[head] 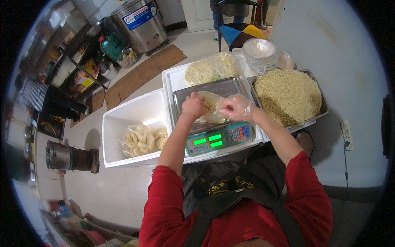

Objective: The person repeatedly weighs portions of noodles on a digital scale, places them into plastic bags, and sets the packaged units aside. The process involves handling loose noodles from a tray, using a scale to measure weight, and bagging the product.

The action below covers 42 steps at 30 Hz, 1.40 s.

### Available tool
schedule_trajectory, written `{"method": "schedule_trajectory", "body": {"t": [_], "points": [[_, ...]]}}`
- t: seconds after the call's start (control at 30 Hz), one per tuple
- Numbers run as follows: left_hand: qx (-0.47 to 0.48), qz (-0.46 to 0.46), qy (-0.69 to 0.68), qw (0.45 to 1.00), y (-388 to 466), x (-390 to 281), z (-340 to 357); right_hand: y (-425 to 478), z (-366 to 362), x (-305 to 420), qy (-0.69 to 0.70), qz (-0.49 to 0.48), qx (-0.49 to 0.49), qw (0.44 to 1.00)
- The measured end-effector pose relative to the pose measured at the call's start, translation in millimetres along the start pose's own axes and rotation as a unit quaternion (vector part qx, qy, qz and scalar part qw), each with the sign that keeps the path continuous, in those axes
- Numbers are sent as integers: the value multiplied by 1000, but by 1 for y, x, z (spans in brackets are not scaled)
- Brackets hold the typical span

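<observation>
A clear plastic bag of noodles (213, 103) lies on the metal pan of a digital scale (222, 84). At the bag's left side, my bare left hand (193, 106) grips the plastic. My right hand (237, 107), in a thin clear plastic glove, pinches the bag's right side. Right of the scale, a metal tray (324, 106) holds a large heap of loose noodles (288, 92). Behind the scale pan are filled noodle bags (203, 71). More bagged noodle bundles (142, 140) sit inside a white foam box (135, 103) on the left.
Plastic-wrapped bowls (260, 54) stand stacked behind the tray. A patterned chair (237, 32) is beyond them, with a person (234, 10) near it. Another person (37, 94) is at far left. A metal pot (58, 155) stands on the left, and a steel drum cooker (140, 27) at the back.
</observation>
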State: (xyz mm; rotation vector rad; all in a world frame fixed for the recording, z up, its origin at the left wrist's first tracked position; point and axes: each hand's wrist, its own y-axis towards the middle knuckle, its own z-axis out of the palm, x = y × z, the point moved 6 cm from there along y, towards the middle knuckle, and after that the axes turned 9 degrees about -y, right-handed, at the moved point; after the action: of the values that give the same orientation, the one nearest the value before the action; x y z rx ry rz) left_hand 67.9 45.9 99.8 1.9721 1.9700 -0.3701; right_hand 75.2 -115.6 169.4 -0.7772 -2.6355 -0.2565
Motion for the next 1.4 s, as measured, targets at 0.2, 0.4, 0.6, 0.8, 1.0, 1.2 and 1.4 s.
{"method": "schedule_trajectory", "body": {"t": [0.2, 0.4, 0.6, 0.8, 1.0, 1.2, 1.4], "points": [[-134, -147, -63, 978, -15, 45, 26, -9, 8, -34, -385, -13, 126, 914], [-214, -214, -255, 918, -35, 62, 29, -2, -32, -47, -215, 59, 108, 969], [-151, -228, -721, 637, -60, 59, -16, -22, -112, 50, -92, -62, -296, 949], [-176, -246, -657, 690, -60, 73, -14, 32, -18, 73, -50, -41, -47, 997], [-199, -258, -610, 722, -70, 67, -12, 66, 64, -14, -238, 54, -11, 970], [-203, -259, -394, 859, -63, 56, -4, 83, 71, -11, -258, 126, 109, 952], [-87, -269, -503, 817, -50, 44, 29, 83, 74, -39, -227, 119, 68, 964]]}}
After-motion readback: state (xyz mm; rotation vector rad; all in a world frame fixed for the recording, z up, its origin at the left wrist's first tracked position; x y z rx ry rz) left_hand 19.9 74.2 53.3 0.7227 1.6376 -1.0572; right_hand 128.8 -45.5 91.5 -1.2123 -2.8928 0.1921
